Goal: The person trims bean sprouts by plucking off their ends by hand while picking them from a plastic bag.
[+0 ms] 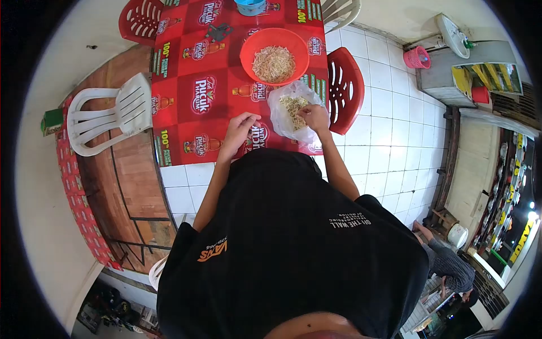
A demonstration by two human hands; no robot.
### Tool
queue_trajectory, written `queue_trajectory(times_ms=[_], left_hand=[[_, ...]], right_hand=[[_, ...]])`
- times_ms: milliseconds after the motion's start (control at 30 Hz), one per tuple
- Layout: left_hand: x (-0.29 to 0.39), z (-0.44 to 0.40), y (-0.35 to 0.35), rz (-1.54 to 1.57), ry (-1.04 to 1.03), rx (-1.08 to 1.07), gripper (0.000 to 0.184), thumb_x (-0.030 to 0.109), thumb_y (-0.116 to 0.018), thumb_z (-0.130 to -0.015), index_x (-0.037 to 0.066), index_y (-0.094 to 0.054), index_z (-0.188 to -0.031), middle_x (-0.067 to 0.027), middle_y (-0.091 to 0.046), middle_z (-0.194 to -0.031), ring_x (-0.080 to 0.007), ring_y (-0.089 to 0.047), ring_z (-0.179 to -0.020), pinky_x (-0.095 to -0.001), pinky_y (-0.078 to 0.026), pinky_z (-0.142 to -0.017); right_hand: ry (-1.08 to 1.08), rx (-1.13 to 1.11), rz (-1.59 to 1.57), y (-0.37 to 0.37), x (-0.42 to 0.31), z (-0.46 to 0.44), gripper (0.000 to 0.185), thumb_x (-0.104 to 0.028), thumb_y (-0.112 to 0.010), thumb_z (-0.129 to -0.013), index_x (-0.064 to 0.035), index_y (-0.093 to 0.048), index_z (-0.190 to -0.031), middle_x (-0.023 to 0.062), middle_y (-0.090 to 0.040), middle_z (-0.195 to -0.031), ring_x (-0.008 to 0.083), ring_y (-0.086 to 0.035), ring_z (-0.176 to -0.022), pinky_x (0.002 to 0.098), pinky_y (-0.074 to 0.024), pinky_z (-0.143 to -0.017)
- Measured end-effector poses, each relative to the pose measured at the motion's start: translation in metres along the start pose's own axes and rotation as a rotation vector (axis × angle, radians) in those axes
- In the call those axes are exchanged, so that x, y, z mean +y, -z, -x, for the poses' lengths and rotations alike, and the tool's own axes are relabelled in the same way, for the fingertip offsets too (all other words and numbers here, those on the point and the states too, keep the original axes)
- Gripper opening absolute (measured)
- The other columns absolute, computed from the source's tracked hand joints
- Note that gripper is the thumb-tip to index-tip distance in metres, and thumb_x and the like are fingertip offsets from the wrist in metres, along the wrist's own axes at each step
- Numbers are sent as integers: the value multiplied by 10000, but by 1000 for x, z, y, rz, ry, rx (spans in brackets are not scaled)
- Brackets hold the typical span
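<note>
A clear plastic bag (275, 116) of bean sprouts (293, 108) lies spread at the table's near edge. My right hand (314, 117) reaches over its right side, fingers closed together at the sprouts. Left of the bag, my left hand (241, 129) is held over the tablecloth, thumb and fingertips brought together. Whatever is between those fingertips is too small to make out. Just beyond the bag stands a round red basin (247, 55), with a heap of pale bean sprouts (274, 64) inside.
A red printed tablecloth (189, 116) covers the table. Farther back are a blue container (250, 7) and a small dark object (219, 32). Red chairs (345, 90) and a white chair (132, 104) stand around the table. Another person (451, 265) is at the lower right.
</note>
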State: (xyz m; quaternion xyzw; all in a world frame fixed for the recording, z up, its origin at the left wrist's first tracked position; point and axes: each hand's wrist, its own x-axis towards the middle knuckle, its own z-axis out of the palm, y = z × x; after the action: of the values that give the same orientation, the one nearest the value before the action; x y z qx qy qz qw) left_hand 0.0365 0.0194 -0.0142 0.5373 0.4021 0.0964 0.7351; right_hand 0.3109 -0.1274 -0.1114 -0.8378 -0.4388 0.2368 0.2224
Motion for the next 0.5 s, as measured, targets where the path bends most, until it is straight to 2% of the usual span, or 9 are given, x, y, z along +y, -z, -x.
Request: queue_trajectory(times_ms=[67,267,367,500], left_hand=[[-2,-2,1,14,10,-1,264,229,-521,-1052,45,-690,-1137,-20,-712,-910,-37,-582,-700,-193,-446,-578],[-3,-2,2,-47,-9,-2,264,214,-516,-1051,36,-689,-1141,-19,-715,-908,-44,-587,-725,-198,-431,-606],[-2,-2,0,-71,-42,-24,268,213,-528,-1045,22,-691,-1138,-15,-707,-904,-48,-580,-747,-206,-422,-632],[1,1,-5,-53,-40,-26,277,218,-539,-1039,9,-692,-1138,-10,-697,-894,-48,-570,-766,-213,-413,-643]], right_hand=[[0,4,-45,-1,6,-3,266,-314,-779,-854,-50,-780,-890,98,-738,-738,200,-693,-540,345,-545,-562],[-214,-109,-429,8,3,-7,303,-258,-736,-924,42,-726,-880,105,-731,-729,129,-642,-497,285,-506,-472],[-178,-93,-494,10,2,-8,376,-336,-737,-915,23,-725,-805,92,-695,-641,139,-668,-520,305,-523,-499],[-133,-93,-511,5,10,-9,373,-316,-734,-926,32,-710,-793,57,-676,-630,124,-630,-494,281,-496,-481]])
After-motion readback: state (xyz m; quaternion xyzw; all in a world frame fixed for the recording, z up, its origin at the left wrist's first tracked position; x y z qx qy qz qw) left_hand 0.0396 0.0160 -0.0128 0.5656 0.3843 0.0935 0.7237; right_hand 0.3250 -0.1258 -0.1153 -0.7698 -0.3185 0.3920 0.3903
